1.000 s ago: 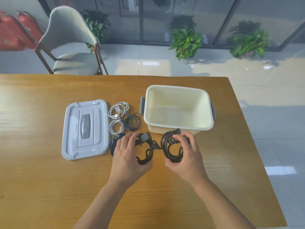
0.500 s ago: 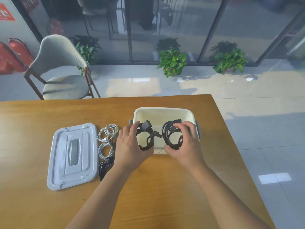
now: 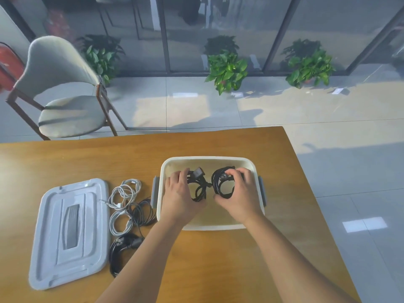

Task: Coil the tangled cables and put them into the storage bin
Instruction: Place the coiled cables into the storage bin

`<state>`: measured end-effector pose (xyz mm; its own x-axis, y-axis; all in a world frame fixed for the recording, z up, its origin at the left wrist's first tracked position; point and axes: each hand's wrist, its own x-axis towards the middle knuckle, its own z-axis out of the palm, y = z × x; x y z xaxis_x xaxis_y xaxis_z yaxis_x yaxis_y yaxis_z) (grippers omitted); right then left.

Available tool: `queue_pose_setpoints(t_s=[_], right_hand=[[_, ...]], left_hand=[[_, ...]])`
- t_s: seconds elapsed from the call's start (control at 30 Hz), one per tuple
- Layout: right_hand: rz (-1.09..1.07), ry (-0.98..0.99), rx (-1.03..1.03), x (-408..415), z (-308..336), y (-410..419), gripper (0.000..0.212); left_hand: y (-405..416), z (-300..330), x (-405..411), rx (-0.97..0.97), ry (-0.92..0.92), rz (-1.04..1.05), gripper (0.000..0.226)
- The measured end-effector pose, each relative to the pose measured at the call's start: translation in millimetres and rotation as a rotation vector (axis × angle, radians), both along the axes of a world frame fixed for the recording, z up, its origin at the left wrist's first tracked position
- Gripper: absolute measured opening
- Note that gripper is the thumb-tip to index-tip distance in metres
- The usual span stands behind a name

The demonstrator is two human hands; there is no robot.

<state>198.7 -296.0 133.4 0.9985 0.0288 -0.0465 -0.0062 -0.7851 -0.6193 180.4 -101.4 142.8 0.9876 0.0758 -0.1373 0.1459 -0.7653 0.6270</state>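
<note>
A cream storage bin (image 3: 207, 159) with grey side handles stands on the wooden table. Both my hands are inside it. My left hand (image 3: 178, 194) grips a coiled black power cable (image 3: 197, 184) with its plug at the top. My right hand (image 3: 240, 193) grips a second black coil (image 3: 218, 184) beside it. The two coils hang low in the bin, side by side. Left of the bin lie two white cable coils (image 3: 124, 192), a thin black coil (image 3: 140, 212) and a thick black coil (image 3: 122, 250) partly hidden by my left forearm.
The bin's grey lid (image 3: 70, 230) lies flat at the left of the table. The table's right edge (image 3: 306, 182) runs close to the bin. A chair (image 3: 61, 88) and potted plants (image 3: 227, 71) stand on the floor beyond the table.
Both hands lifted the two black coils from the table in front of the bin, carried them over its near rim and lowered them inside. The camera tilted up.
</note>
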Motion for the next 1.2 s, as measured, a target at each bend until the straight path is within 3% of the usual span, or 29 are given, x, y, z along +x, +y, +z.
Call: queue_pose_setpoints(t_s=[0.57,0.93,1.2], right_hand=[[0.117,0.327,-0.281,30.0,-36.4,12.9,0.079],[0.204,0.335,-0.225,23.2,-25.5,2.6,0.083],[0.201,0.305,-0.21,10.9,-0.1,7.8,0.075]], left_hand=[[-3.7,-50.2,29.8,0.071,0.317,-0.04,0.096],[3.1,-49.2,29.1,0.046,0.226,-0.059,0.099],[8.6,-29.1,11.6,0.031,0.107,-0.109,0.094]])
